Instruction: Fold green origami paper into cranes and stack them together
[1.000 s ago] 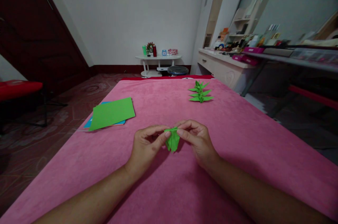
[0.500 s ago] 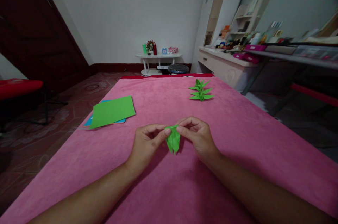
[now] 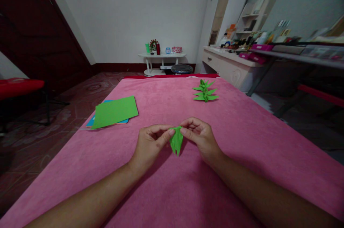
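A small piece of folded green paper [image 3: 176, 142] hangs between my two hands, its narrow split points facing down toward me. My left hand [image 3: 152, 141] pinches its upper left corner between thumb and fingers. At the upper right corner my right hand [image 3: 199, 135] pinches it the same way. The top edge of the paper runs straight from one hand to the other. Farther off on the right lie several folded green paper figures [image 3: 205, 95] with long pointed arms, close together in a column.
A pink cloth [image 3: 161, 199] covers the table. Green paper sheets [image 3: 115, 112] lie at the left over a blue packet [image 3: 122, 122]. Beyond the table stand a small white side table [image 3: 168, 55], a red-seated chair [image 3: 20, 86] and a cluttered dresser [image 3: 233, 59].
Both hands keep their pinch on the folded paper. Its lower points look slightly more parted than before. The whole view has shifted a little.
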`<action>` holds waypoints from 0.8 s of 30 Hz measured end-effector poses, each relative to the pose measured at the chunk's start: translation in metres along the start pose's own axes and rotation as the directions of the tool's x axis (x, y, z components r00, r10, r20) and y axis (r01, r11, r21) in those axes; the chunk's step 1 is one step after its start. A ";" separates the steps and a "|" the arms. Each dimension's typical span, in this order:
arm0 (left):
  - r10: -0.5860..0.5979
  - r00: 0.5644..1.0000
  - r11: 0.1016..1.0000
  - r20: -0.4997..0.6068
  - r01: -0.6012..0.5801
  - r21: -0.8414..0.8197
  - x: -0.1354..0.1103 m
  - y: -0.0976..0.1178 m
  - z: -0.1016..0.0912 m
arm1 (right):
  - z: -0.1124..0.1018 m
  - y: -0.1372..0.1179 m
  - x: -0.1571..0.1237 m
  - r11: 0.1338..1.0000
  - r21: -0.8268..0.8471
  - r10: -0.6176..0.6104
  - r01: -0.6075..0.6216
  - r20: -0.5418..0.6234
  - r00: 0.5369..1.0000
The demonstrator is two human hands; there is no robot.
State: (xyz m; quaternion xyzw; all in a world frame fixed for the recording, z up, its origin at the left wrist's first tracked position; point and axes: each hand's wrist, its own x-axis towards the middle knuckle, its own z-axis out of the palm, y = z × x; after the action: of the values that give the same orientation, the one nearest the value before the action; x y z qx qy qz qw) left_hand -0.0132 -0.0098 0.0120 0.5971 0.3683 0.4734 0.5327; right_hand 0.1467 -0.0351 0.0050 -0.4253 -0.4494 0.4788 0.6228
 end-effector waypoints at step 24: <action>0.056 0.996 0.984 0.069 -0.067 0.162 -0.006 0.001 0.000 | 0.002 0.003 -0.007 0.980 -0.178 -0.082 0.092 0.067 0.994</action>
State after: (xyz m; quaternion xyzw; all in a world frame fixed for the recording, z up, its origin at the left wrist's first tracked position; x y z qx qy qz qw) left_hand -0.0145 -0.0153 0.0122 0.6651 0.3701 0.4381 0.4782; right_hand 0.1432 -0.0416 0.0013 -0.4457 -0.5273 0.4207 0.5885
